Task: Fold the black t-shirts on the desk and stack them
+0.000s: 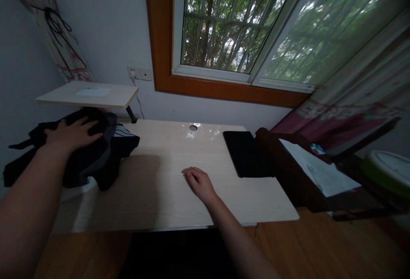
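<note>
My left hand [72, 134] lies with its fingers spread over a black and grey fabric bundle [91, 155] with strap-like ends, on the left part of the table. Whether the bundle is a bag or a garment, I cannot tell. A striped light patch shows at its right side. My right hand [199, 181] rests on the pale wood-grain table [179, 202], fingers curled in loosely, with nothing visible in them. To the right of that hand lies a flat black rectangular item [248, 154], apart from it.
A small raised shelf [112, 97] bearing a white paper stands at the back left. A cable hole [193, 128] is near the table's back edge. Dark furniture with white papers [320, 170] adjoins on the right. Behind are a wall socket [139, 73] and a window [237, 23].
</note>
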`<state>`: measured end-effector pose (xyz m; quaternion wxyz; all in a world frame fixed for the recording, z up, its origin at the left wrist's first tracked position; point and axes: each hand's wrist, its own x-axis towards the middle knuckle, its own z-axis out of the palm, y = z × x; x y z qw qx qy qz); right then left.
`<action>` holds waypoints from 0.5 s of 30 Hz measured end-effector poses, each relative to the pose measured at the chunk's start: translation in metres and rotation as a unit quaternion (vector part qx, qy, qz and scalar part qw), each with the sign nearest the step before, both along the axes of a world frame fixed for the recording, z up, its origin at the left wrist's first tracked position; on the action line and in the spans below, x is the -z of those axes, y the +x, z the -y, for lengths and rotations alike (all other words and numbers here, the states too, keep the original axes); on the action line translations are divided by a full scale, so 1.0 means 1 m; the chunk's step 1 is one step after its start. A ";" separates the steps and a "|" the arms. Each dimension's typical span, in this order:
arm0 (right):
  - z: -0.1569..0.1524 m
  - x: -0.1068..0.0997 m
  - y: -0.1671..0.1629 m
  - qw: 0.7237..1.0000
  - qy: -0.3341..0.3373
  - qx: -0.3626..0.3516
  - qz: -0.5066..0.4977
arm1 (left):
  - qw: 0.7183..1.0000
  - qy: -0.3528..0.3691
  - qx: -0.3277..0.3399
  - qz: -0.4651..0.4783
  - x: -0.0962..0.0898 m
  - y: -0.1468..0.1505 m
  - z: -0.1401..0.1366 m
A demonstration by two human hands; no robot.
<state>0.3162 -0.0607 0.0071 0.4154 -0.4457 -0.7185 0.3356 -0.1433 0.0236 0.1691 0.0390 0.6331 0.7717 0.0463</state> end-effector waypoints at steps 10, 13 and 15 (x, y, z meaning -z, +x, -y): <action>0.000 0.003 0.000 1.000 0.006 0.000 0.015 | 1.000 0.016 -0.019 0.010 0.013 0.019 0.000; 0.001 0.002 0.000 1.000 0.006 -0.003 0.015 | 1.000 0.017 0.002 -0.002 0.009 0.017 0.007; 0.001 0.001 0.000 1.000 0.006 -0.004 0.015 | 0.999 0.037 0.027 -0.015 0.001 0.015 0.014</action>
